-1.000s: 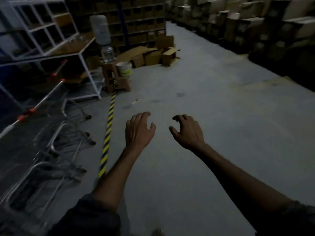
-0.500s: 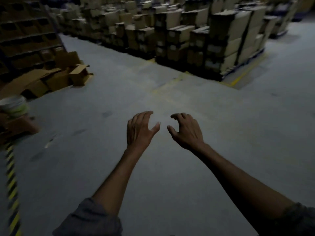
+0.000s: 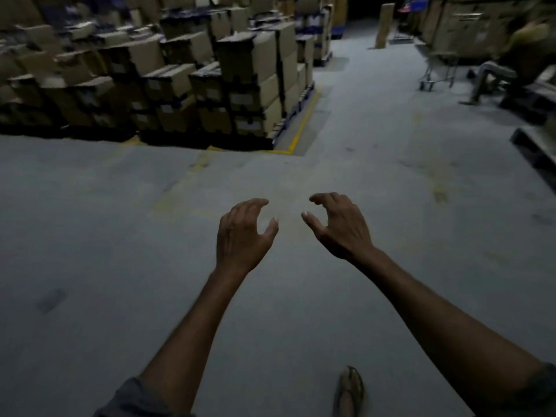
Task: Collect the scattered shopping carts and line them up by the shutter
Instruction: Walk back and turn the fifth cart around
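My left hand [image 3: 242, 236] and my right hand [image 3: 340, 225] hang in front of me over the bare grey floor, fingers loosely curled, holding nothing. A single metal shopping cart [image 3: 437, 69] stands far off at the upper right, dim and blurred, well beyond both hands. No shutter is in view.
Stacked cardboard boxes on pallets [image 3: 192, 82] fill the upper left behind a yellow floor line [image 3: 298, 133]. A seated person [image 3: 511, 64] is at the far right beside the cart. A dark pallet [image 3: 538, 145] lies at the right edge. My sandalled foot [image 3: 350, 389] shows at the bottom.
The view has swung right: the row of carts, rack and striped floor tape left the frame, and the box stacks, the far cart and a seated person came in. Both hands stay empty.
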Motion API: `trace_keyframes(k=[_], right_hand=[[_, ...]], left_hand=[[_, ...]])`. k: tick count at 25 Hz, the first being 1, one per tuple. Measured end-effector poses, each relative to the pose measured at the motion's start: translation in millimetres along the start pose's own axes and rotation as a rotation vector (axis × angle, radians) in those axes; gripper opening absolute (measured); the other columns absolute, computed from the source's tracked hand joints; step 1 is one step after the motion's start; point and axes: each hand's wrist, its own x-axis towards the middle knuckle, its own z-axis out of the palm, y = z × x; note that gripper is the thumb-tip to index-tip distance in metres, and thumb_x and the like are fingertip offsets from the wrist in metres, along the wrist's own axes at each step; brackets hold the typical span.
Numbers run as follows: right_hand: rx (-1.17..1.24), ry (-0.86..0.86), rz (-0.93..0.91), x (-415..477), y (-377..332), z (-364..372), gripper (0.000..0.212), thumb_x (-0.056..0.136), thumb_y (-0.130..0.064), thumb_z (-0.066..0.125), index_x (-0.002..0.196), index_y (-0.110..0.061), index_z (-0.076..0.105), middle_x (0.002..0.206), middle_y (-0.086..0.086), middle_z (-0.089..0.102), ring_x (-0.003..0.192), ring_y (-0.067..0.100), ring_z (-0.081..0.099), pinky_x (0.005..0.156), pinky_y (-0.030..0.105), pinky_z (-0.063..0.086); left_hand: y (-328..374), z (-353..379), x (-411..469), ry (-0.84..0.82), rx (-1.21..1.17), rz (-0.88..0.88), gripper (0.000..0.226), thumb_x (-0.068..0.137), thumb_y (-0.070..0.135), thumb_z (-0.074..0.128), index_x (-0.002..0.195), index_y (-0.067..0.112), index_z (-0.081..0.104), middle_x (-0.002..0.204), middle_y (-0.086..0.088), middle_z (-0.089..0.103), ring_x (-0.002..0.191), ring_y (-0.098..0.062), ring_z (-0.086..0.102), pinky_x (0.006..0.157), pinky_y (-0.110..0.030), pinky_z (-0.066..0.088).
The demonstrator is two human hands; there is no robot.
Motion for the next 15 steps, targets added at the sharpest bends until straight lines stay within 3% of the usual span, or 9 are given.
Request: trace_keyframes(k=[8,12,15], right_hand=[[0.05,-0.044,0.1,135.4,166.8,-22.9,0.051,0.094,-0.069,0.047,0.127,-0.033,0.057,0.121,-0.01,0.063,0.106,0.011,0.059,0.09,0.041,0.05],[-0.179,-0.035,0.04,201.9,234.4,-38.5,0.058,0.087,-0.056,0.063,0.137,-0.028,0.052,0.133,-0.003,0.059,0.119,0.021,0.054,0.094,0.042,0.048],[-0.205,-0.004,0.038,247.7,278.5,-47.1,0.059,0.087,-0.056,0.063,0.138,-0.027,0.05,0.135,-0.002,0.057,0.118,0.02,0.054,0.093,0.041,0.048]], left_hand=[[80.7,134.2,183.2,-0.043,-0.067,0.07,0.048,0.092,0.054,0.058,0.133,0.028,0.057,0.132,0.007,0.061,0.119,-0.015,0.058,0.09,-0.034,0.049],[113.3,191.2,269.2,-0.035,-0.048,0.124,0.056,0.09,0.053,0.062,0.139,0.027,0.052,0.136,0.003,0.059,0.124,-0.018,0.055,0.096,-0.038,0.047],[132.7,233.8,322.6,-0.036,-0.005,0.216,0.062,0.087,0.052,0.065,0.142,0.027,0.047,0.136,0.003,0.057,0.126,-0.02,0.051,0.097,-0.04,0.044]])
